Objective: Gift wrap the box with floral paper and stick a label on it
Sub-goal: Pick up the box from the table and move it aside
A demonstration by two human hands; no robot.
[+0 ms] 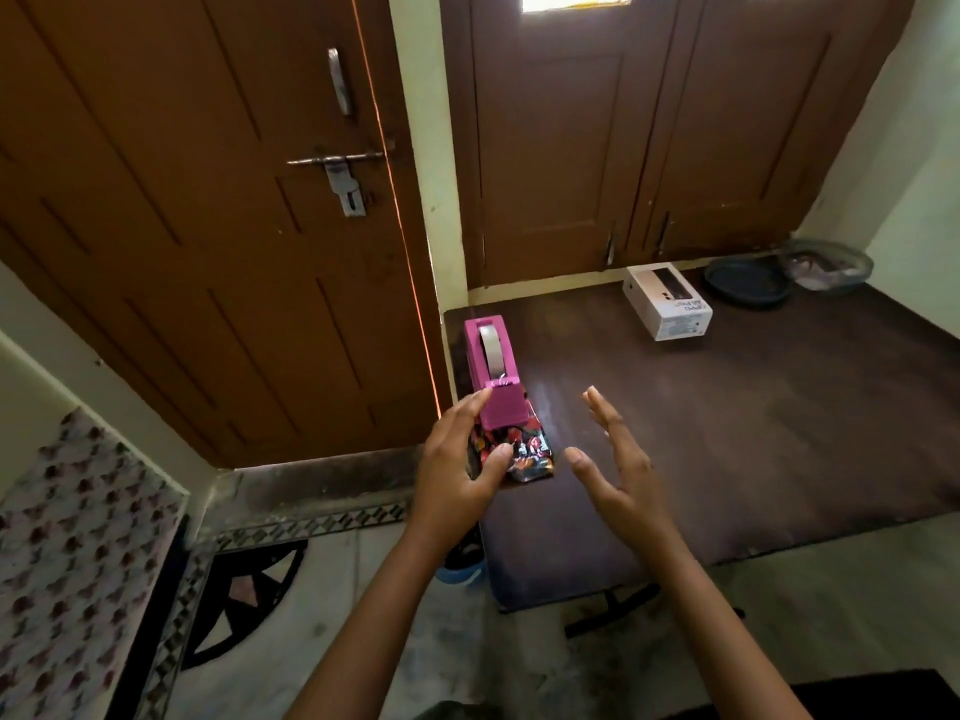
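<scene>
Pinching the folded floral paper (524, 452) at the near left edge of the desk (727, 433) with the left grip (457, 454), thumb pressing on top, with the pink tape dispenser (491, 366) sitting on its far end. Hovering the right grip (618, 470) just right of the paper, fingers spreading wide and holding nothing. Lying well apart at the far right, the white box (670, 304), long axis slanting with its near end rightward, nearer to the right grip, so probably calling for a forward reach from that side.

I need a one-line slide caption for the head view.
Left hand grips floral paper by the tape dispenser; right hand open; box unwrapped at the back.
</scene>
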